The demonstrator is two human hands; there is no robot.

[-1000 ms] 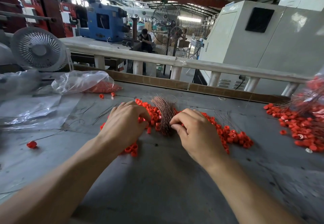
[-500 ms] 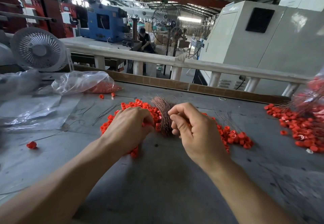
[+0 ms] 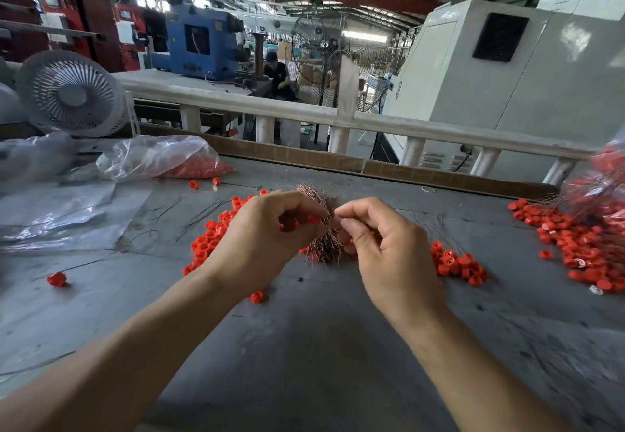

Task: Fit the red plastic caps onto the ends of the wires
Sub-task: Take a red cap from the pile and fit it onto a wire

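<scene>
Head view: your left hand point(image 3: 260, 239) pinches a red cap point(image 3: 313, 219) at thumb and fingertip, other fingers curled. Your right hand point(image 3: 389, 256) pinches a thin wire, barely visible, just beside that cap. Both are raised over the wire bundle point(image 3: 324, 245) and loose caps point(image 3: 456, 264) on the grey table point(image 3: 304, 347). Bagged caps point(image 3: 199, 167) far left.

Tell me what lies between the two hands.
Head view: the copper wire bundle lies between the left hand and right hand, with red caps around it.
</scene>
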